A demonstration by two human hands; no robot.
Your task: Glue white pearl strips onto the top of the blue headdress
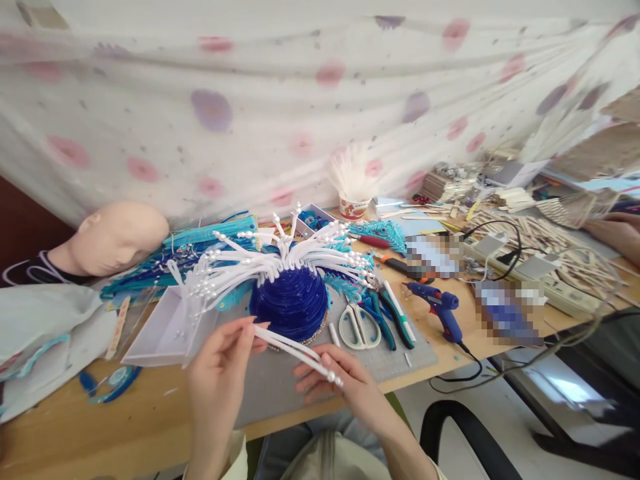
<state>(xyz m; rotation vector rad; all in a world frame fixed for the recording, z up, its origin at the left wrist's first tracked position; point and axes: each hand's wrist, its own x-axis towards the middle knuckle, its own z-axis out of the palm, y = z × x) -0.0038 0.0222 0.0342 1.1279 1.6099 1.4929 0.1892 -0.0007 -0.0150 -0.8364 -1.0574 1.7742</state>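
My left hand [225, 353] pinches one end of a few white fuzzy stems [287, 343] in front of the headpiece. Around their other end, near the pearl beads at the tips, my right hand [340, 377] has its fingers closed. Just beyond my hands sits a dark blue dome-shaped headpiece [290, 303] on a grey mat [270, 390]. Many white stems with pearl tips [240, 263] fan out from its top to both sides. Beaded trim runs along its lower edge.
White-handled scissors [359, 327], green-handled pliers [397, 313] and a blue glue gun [437, 307] lie to the right. At left are a white box [160, 330] and a mannequin head [123, 237]. A power strip [530, 277] and another person's hand [617, 233] are far right.
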